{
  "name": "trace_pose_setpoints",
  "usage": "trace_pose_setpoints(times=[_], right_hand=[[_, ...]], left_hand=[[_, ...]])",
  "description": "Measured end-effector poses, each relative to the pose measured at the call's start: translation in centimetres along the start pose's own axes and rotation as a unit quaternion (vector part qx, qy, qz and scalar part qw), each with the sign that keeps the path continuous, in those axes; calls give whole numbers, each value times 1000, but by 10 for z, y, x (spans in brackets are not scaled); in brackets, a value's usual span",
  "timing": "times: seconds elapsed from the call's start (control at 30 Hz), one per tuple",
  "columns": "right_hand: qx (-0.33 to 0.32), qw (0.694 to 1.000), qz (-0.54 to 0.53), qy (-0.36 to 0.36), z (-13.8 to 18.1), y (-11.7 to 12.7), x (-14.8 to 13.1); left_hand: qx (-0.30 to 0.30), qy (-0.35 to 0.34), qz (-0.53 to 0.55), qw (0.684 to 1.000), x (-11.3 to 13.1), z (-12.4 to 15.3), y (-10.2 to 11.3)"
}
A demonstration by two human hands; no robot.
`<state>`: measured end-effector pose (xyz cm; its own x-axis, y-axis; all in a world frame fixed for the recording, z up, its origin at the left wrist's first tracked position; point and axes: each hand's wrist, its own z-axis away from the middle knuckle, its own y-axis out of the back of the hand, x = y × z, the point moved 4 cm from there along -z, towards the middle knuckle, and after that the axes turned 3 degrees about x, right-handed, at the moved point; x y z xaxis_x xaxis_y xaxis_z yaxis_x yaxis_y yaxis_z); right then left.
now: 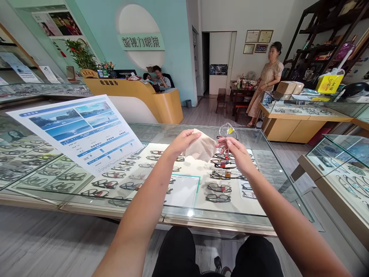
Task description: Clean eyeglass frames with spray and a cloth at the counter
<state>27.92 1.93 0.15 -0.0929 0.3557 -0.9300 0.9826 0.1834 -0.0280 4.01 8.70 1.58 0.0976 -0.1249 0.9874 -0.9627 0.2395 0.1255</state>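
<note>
Above the glass display case (190,132), my left hand (184,141) pinches a pale cream cleaning cloth (201,148), which hangs spread out to the right of the fingers. My right hand (236,151) is closed on a pair of eyeglasses (227,130) with clear lenses and a small yellow sticker. The glasses are held tilted, just right of the cloth; a small gap seems to lie between them. Under the glass lie rows of eyeglass frames (218,197), several with red or orange tags, and a white card with a teal edge (184,190).
A printed sheet (83,132) stands at the left on the case. Beyond are a yellow counter (170,105) with two people seated behind it and a person (268,80) standing by a table. More glass cases (340,165) run along the right.
</note>
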Motion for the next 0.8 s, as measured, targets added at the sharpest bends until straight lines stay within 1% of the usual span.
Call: trace_pose_setpoints(times=[0.1, 0.2, 0.33, 0.43, 0.63, 0.73, 0.8], right_hand=[[-14, 1000, -2, -7, 2, -3, 0], [-36, 999, 1, -10, 4, -8, -3], [-56, 998, 9, -14, 8, -14, -6], [-56, 998, 8, -9, 8, -15, -6], [-56, 998, 15, 6, 7, -13, -3], [-62, 998, 13, 8, 7, -14, -2], [-61, 998, 14, 6, 7, -14, -2]], left_hand=[[49, 1, 66, 997, 1, 1, -8], [63, -20, 75, 995, 1, 0, -17], [44, -60, 76, 994, 4, 2, -29], [25, -81, 55, 995, 6, 6, -38], [32, -103, 68, 992, 10, 13, -48], [29, -122, 43, 991, 12, 15, -50], [40, -144, 18, 989, 15, 16, -51]])
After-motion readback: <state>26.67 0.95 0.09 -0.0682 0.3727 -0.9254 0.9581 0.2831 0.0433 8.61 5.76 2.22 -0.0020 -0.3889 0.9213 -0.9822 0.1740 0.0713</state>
